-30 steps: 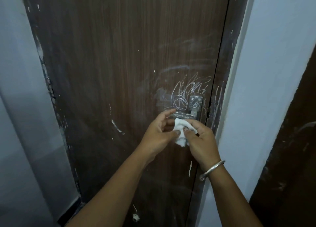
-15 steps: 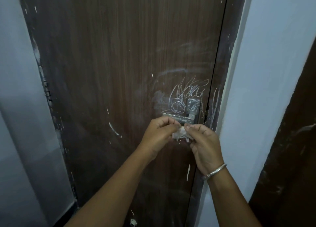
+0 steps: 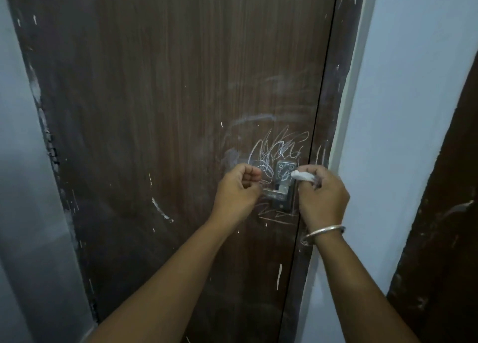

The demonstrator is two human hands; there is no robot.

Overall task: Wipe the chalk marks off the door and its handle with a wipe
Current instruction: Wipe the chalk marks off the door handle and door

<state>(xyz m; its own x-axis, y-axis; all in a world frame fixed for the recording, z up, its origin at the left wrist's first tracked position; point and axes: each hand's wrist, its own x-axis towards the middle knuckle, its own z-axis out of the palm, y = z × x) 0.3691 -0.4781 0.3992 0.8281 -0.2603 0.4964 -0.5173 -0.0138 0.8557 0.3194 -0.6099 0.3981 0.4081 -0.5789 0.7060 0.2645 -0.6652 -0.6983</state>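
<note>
A dark brown wooden door [image 3: 168, 110] fills the view. White chalk scribbles [image 3: 279, 146] sit above its metal handle plate [image 3: 284, 172], and more lines run below the plate. My right hand [image 3: 323, 198] holds a bunched white wipe [image 3: 302, 176] at the plate's right edge. My left hand [image 3: 238, 190] is curled around the lever's left end; the lever [image 3: 274, 194] shows only between my hands.
The dark door frame [image 3: 333, 110] runs down the right of the door, with chalk strokes beside the handle. A pale blue wall [image 3: 413, 110] lies to the right, another to the left. A second dark panel [image 3: 445, 239] stands at the far right.
My hands have parted. The right hand took the wipe up to the handle plate; the left hand let go of the wipe and went to the lever's left end.
</note>
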